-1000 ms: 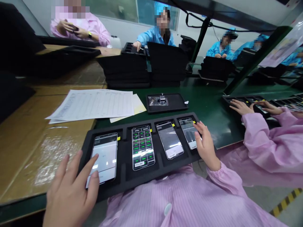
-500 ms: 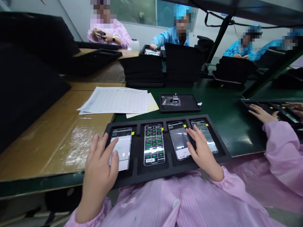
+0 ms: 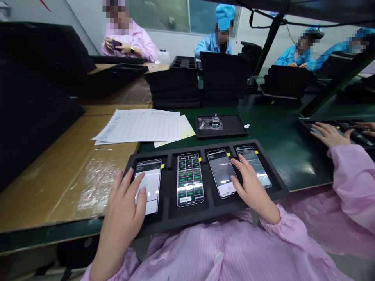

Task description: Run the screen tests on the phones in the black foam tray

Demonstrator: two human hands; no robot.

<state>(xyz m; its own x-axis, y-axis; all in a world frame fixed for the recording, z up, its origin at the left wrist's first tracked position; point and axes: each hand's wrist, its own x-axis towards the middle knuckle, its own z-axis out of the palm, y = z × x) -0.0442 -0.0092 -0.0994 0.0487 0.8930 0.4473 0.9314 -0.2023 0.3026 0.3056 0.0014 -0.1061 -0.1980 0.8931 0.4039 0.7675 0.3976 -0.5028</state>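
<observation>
A black compartmented tray [image 3: 172,221] in front of me holds several smartphones, each in its own slot with a yellow tab beside it. My left hand [image 3: 124,207], fingers spread, lies over the left edge of the leftmost smartphone [image 3: 150,185]; whether a fingertip touches its screen I cannot tell. To its right, a smartphone with a grid of green text [image 3: 190,177] lies untouched. My right hand [image 3: 250,181] is spread between the smartphone with a grey and white screen [image 3: 218,168] and the rightmost smartphone [image 3: 260,171], partly covering both. Neither hand grips anything.
Paper sheets [image 3: 140,125] lie behind the tray, beside a small black tray [image 3: 231,127] with a metal piece and a clear bag. Stacked black trays [image 3: 175,88] stand farther back. At right, a co-worker's hand [image 3: 329,134] rests over another tray. Other people sit opposite.
My hands stay nearly in place over the phones. Across the table, the person in blue has drawn a hand back from a tray, and the white item there is gone. The view has shifted slightly.
</observation>
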